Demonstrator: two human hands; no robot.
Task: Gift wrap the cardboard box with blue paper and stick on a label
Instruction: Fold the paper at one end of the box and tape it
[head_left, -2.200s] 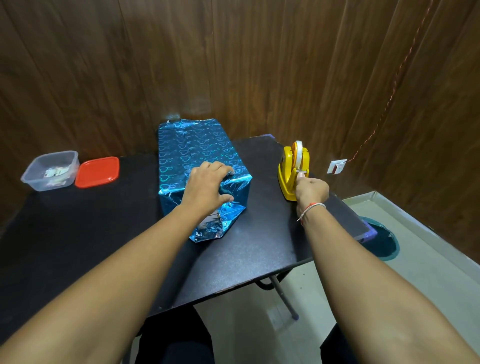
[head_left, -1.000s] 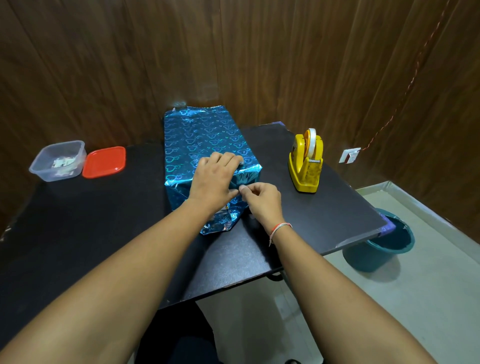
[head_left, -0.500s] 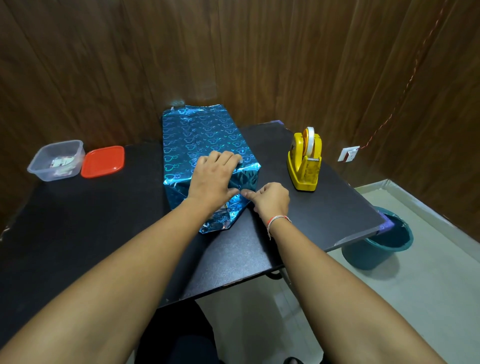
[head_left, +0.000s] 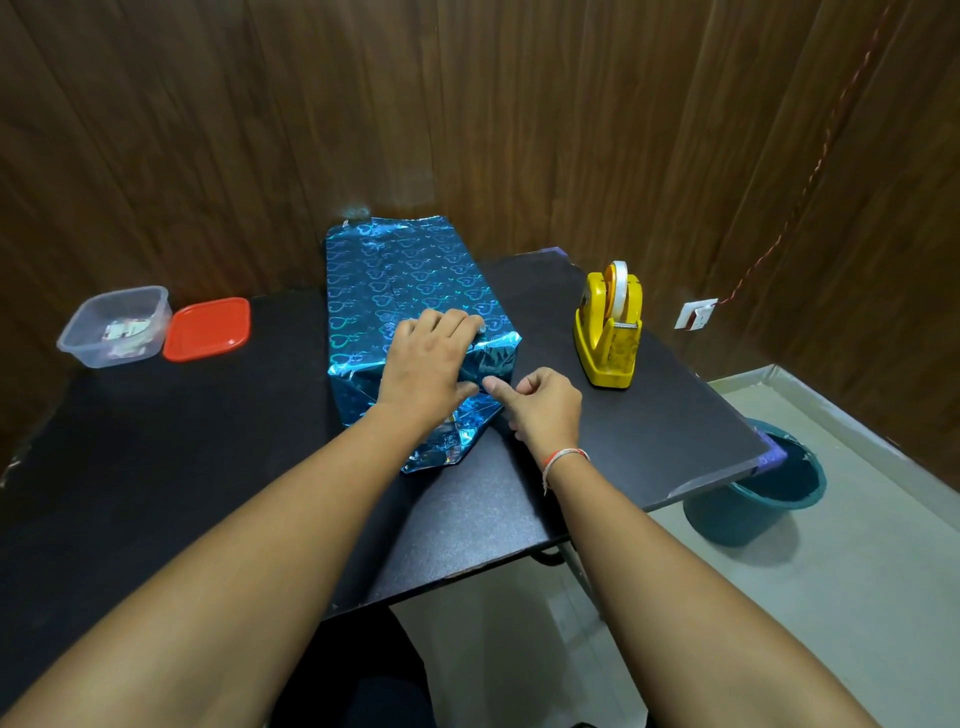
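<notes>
The box wrapped in shiny blue heart-print paper (head_left: 400, 280) lies lengthwise on the black table (head_left: 156, 467). My left hand (head_left: 431, 364) rests on the box's near top edge, fingers flat on the paper and thumb down on the end face. My right hand (head_left: 540, 410) is at the near right corner with its fingers curled and its thumb stretched out, its tip against the folded paper beside my left thumb. A loose paper flap (head_left: 441, 452) sticks out onto the table under my left wrist. No label is visible on the box.
A yellow tape dispenser (head_left: 610, 332) stands right of the box. At the far left are a clear tub (head_left: 117, 327) holding small slips and its red lid (head_left: 208, 328). A teal bucket (head_left: 758, 493) stands on the floor past the table's right edge.
My right hand left the tape dispenser and came to the box's near end, pinched at the fold, then drew back slightly with the thumb out. My left hand stayed on the box.
</notes>
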